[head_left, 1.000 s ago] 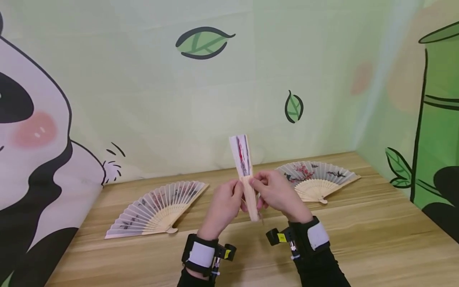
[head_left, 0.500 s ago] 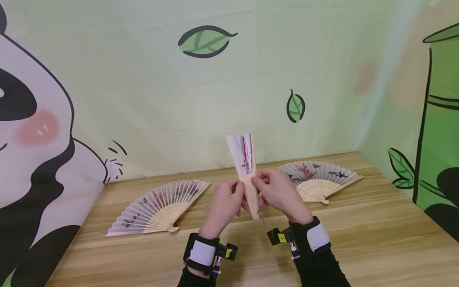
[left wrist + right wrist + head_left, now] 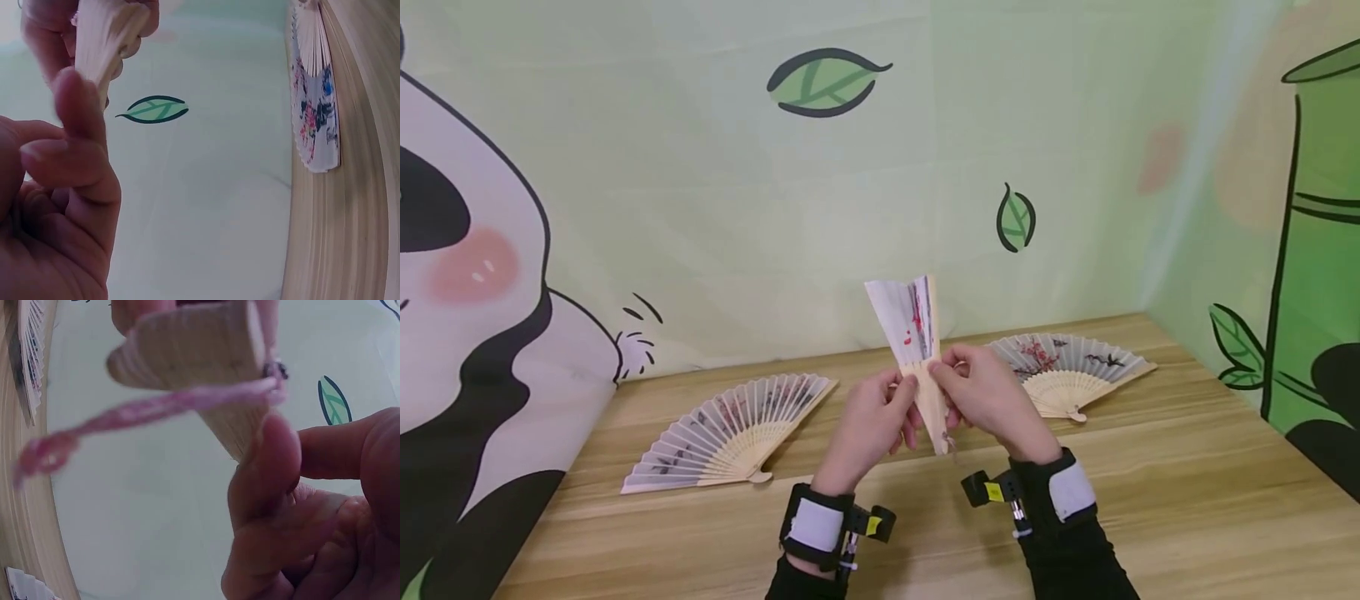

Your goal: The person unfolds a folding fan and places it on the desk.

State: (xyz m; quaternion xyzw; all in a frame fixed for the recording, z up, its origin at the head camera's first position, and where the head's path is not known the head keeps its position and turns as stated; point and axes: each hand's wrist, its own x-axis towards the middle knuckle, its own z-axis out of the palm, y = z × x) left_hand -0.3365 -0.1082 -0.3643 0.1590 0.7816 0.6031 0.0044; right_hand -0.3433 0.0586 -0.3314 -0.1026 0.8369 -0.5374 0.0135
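Note:
Between both hands a partly spread folding fan (image 3: 910, 325) stands raised above the table, its white leaf with red and dark marks at the top. My left hand (image 3: 868, 421) pinches the left side of its wooden ribs, thumb toward me. On the right side, my right hand (image 3: 988, 400) pinches the ribs between thumb and fingers. From the pivot end hangs a pink cord (image 3: 156, 409), seen close in the right wrist view. In the left wrist view the fan's rib stack (image 3: 112, 37) shows above the left hand's fingers.
Spread on the wooden table (image 3: 880, 542) to the left lies a fan (image 3: 730, 437) with painted flowers. Another spread fan (image 3: 1067, 371) lies at the back right, partly behind the right hand. A printed cloth backdrop (image 3: 700, 167) rises behind the table.
The fan in my hands has widened, its leaf's left edge moving left and more white pleats showing. Both hands keep their pinch. The two fans on the table have not moved.

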